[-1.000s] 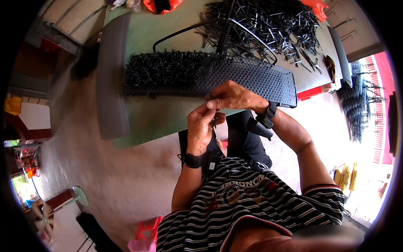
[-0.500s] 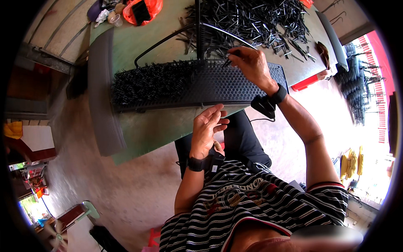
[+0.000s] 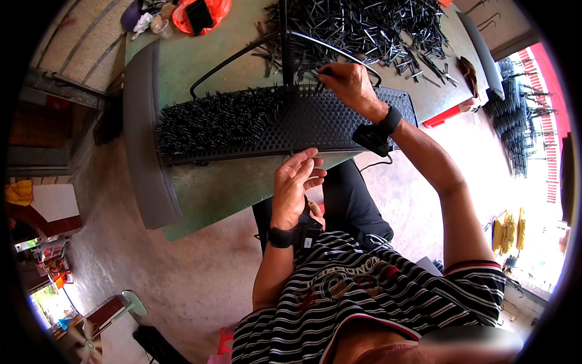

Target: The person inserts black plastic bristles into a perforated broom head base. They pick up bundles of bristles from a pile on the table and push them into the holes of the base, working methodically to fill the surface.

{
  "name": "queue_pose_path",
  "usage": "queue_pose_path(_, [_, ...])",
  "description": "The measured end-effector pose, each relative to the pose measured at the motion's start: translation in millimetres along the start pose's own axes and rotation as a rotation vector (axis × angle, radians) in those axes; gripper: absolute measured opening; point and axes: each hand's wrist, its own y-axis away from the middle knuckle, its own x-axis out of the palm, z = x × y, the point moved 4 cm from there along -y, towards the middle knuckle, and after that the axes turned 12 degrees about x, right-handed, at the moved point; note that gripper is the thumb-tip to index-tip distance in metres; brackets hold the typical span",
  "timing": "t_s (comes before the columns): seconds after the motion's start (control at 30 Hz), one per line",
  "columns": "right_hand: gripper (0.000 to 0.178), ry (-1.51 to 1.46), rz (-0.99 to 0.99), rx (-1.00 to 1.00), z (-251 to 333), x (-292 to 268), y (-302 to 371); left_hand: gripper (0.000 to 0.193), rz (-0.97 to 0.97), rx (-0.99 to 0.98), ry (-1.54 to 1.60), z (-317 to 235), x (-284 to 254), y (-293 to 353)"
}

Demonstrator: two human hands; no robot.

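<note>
Thin black strips (image 3: 321, 86) are pinched in the right hand (image 3: 353, 86), above the back edge of the holed board (image 3: 357, 124). The left hand (image 3: 291, 187) is held loosely spread at the board's front; whether the board is touched cannot be told. The board's left side is covered by black bristles (image 3: 215, 121). Behind the board, a strip pile (image 3: 388, 30) is kept, perhaps for easy reach.

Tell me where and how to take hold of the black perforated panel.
Best gripped, I'd judge, by the bare right end of the perforated panel, coming from the right with fingers and thumb across its edge. It is long and flat, and bristly black tufts crowd the left part. The right hand is over the bare section, so reach around it.
</note>
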Motion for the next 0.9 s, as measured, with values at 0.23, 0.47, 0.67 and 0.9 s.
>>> queue_pose_path(0.23, [0.021, 0.075, 0.064, -0.07, -3, 5, 1, 0.027, -0.007, -0.003, 0.0, -2, 0, 2])
queue_pose_path(0.47, [0.021, 0.109, 0.074, -0.127, 7, 10, -2, 0.026, -0.003, 0.012, -0.003, -6, 3, 3])
queue_pose_path(0.67, [0.023, 0.197, 0.061, -0.152, 1, 4, 9, 0.026, 0.025, -0.001, -0.056, -12, 11, 8])
queue_pose_path(0.9, [0.024, 0.013, -0.025, -0.002, 18, -128, 47, 0.025, 0.162, 0.301, -0.26, -75, 40, 14])
